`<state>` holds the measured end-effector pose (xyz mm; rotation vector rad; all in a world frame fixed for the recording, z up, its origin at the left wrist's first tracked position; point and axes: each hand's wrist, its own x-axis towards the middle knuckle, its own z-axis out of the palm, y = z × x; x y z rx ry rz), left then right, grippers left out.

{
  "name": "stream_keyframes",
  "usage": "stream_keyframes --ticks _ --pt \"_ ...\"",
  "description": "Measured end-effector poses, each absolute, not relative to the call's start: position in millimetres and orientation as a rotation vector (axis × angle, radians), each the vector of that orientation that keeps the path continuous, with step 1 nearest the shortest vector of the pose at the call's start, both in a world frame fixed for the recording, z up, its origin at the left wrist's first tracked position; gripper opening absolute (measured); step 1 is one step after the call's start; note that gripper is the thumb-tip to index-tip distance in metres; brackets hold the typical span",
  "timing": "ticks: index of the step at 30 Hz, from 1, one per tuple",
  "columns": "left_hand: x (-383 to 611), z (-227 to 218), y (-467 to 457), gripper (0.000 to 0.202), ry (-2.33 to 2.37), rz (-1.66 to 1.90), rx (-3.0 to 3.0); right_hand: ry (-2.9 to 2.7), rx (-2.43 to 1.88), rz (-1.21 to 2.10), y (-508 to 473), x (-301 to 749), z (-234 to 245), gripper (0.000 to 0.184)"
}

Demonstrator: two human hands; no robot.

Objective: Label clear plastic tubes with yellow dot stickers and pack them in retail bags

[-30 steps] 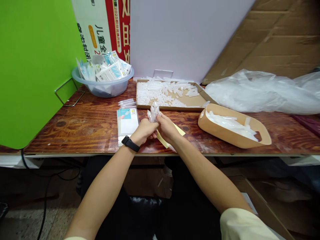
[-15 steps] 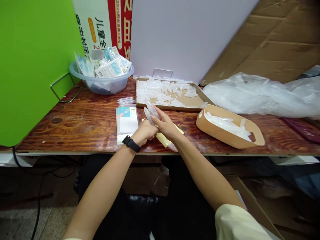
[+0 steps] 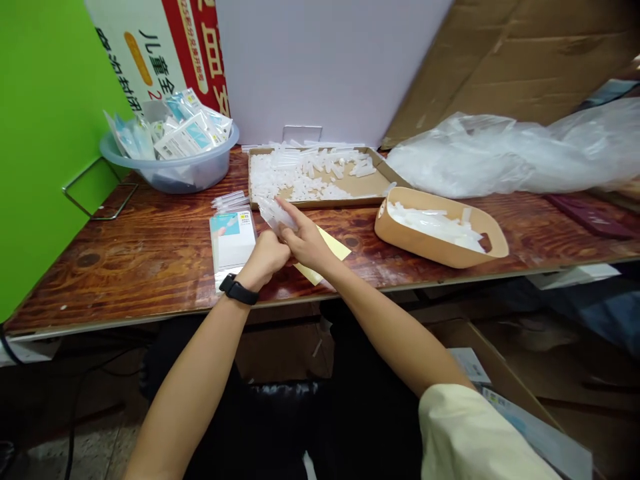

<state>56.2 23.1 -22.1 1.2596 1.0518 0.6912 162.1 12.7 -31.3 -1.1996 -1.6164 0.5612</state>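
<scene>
1. Red-brown varnished wood forms the counter (image 3: 125,267). Its front edge slants across the view, rising to the right, and a wide bare stretch lies to the left of the hands, out to a green board (image 3: 50,133).
2. A bunch of clear plastic tubes (image 3: 274,215) sits in the middle of the counter, between the hands and a shallow cardboard tray (image 3: 360,185) heaped with more tubes. The tips of the bunch point toward the tray's near rim and almost reach it.
3. The right hand (image 3: 305,243) has its fingers together and pressed along the bunch. The left hand (image 3: 265,257), with a black wristwatch (image 3: 237,290), has its fingers curled closed just under the bunch, and I cannot tell whether they grip it.
4. The left hand hangs just above a white-and-teal blister card (image 3: 233,248). A yellow paper strip (image 3: 323,253) lies under the right wrist, and a tan scoop-shaped tray (image 3: 440,230) of tubes stands to the right, with open wood between.
5. A printed carton (image 3: 150,60) behind a clear plastic basin (image 3: 170,179) reads "儿童全" in black; its upper lettering is cut off by the frame.
6. Small print on the blister card and on the packets (image 3: 187,137) in the basin is too small to read. The hands hide how many tubes are in the bunch.
</scene>
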Motion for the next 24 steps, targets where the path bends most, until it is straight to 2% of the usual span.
stream_keyframes --ticks 5,8,11,16,20,24 --pt "55 -17 29 0.024 0.967 0.660 1.508 -1.680 -1.223 0.400 21 170 -38 0.059" --pt "55 -18 44 0.016 1.204 0.525 1.957 -1.724 -1.275 0.303 29 177 -41 0.058" --pt "54 -18 55 0.017 1.465 0.472 2.289 -1.893 -1.447 0.180 37 185 -46 0.054" --pt "38 -8 55 0.025 1.739 0.458 2.373 -2.016 -1.803 -0.006 46 192 -57 0.049" --pt "14 2 60 0.030 2.055 0.526 2.289 -1.922 -1.813 -0.040 48 193 -58 0.050" --pt "1 5 91 0.035 2.126 0.503 2.450 -1.802 -1.769 -0.048 46 195 -50 0.044"
